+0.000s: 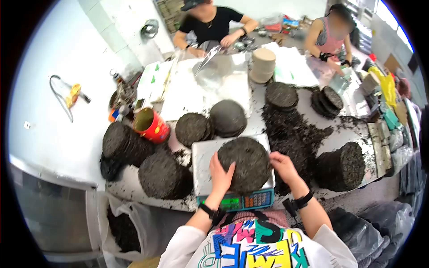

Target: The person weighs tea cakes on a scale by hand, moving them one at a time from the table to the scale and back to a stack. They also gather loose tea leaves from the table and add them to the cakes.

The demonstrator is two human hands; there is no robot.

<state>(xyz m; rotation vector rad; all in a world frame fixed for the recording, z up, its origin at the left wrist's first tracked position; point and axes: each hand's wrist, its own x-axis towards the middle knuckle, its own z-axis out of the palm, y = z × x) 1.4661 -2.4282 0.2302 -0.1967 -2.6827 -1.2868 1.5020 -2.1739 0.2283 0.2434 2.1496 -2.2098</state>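
Note:
A dark, crumbly round pressed cake [245,165] rests on the metal pan of a digital scale [203,167], whose green display is lit at the front edge. My left hand [220,176] holds the cake's left side, thumb over its top and fingers along the rim. At the right rim is my right hand [284,167], its fingertips pinched together; whatever sits between them is too small to make out. Loose dark flakes [292,147] lie in a heap just right of the scale. Behind it stand two more stacks of cakes [228,118] [192,128].
Stacked cakes [163,176] [342,167] flank the scale. A red tin [153,126] stands at the left, a beige cylinder [262,65] at the back. Two people [210,27] [328,42] handle clear plastic across the table. An open bag [123,228] of dark material sits lower left.

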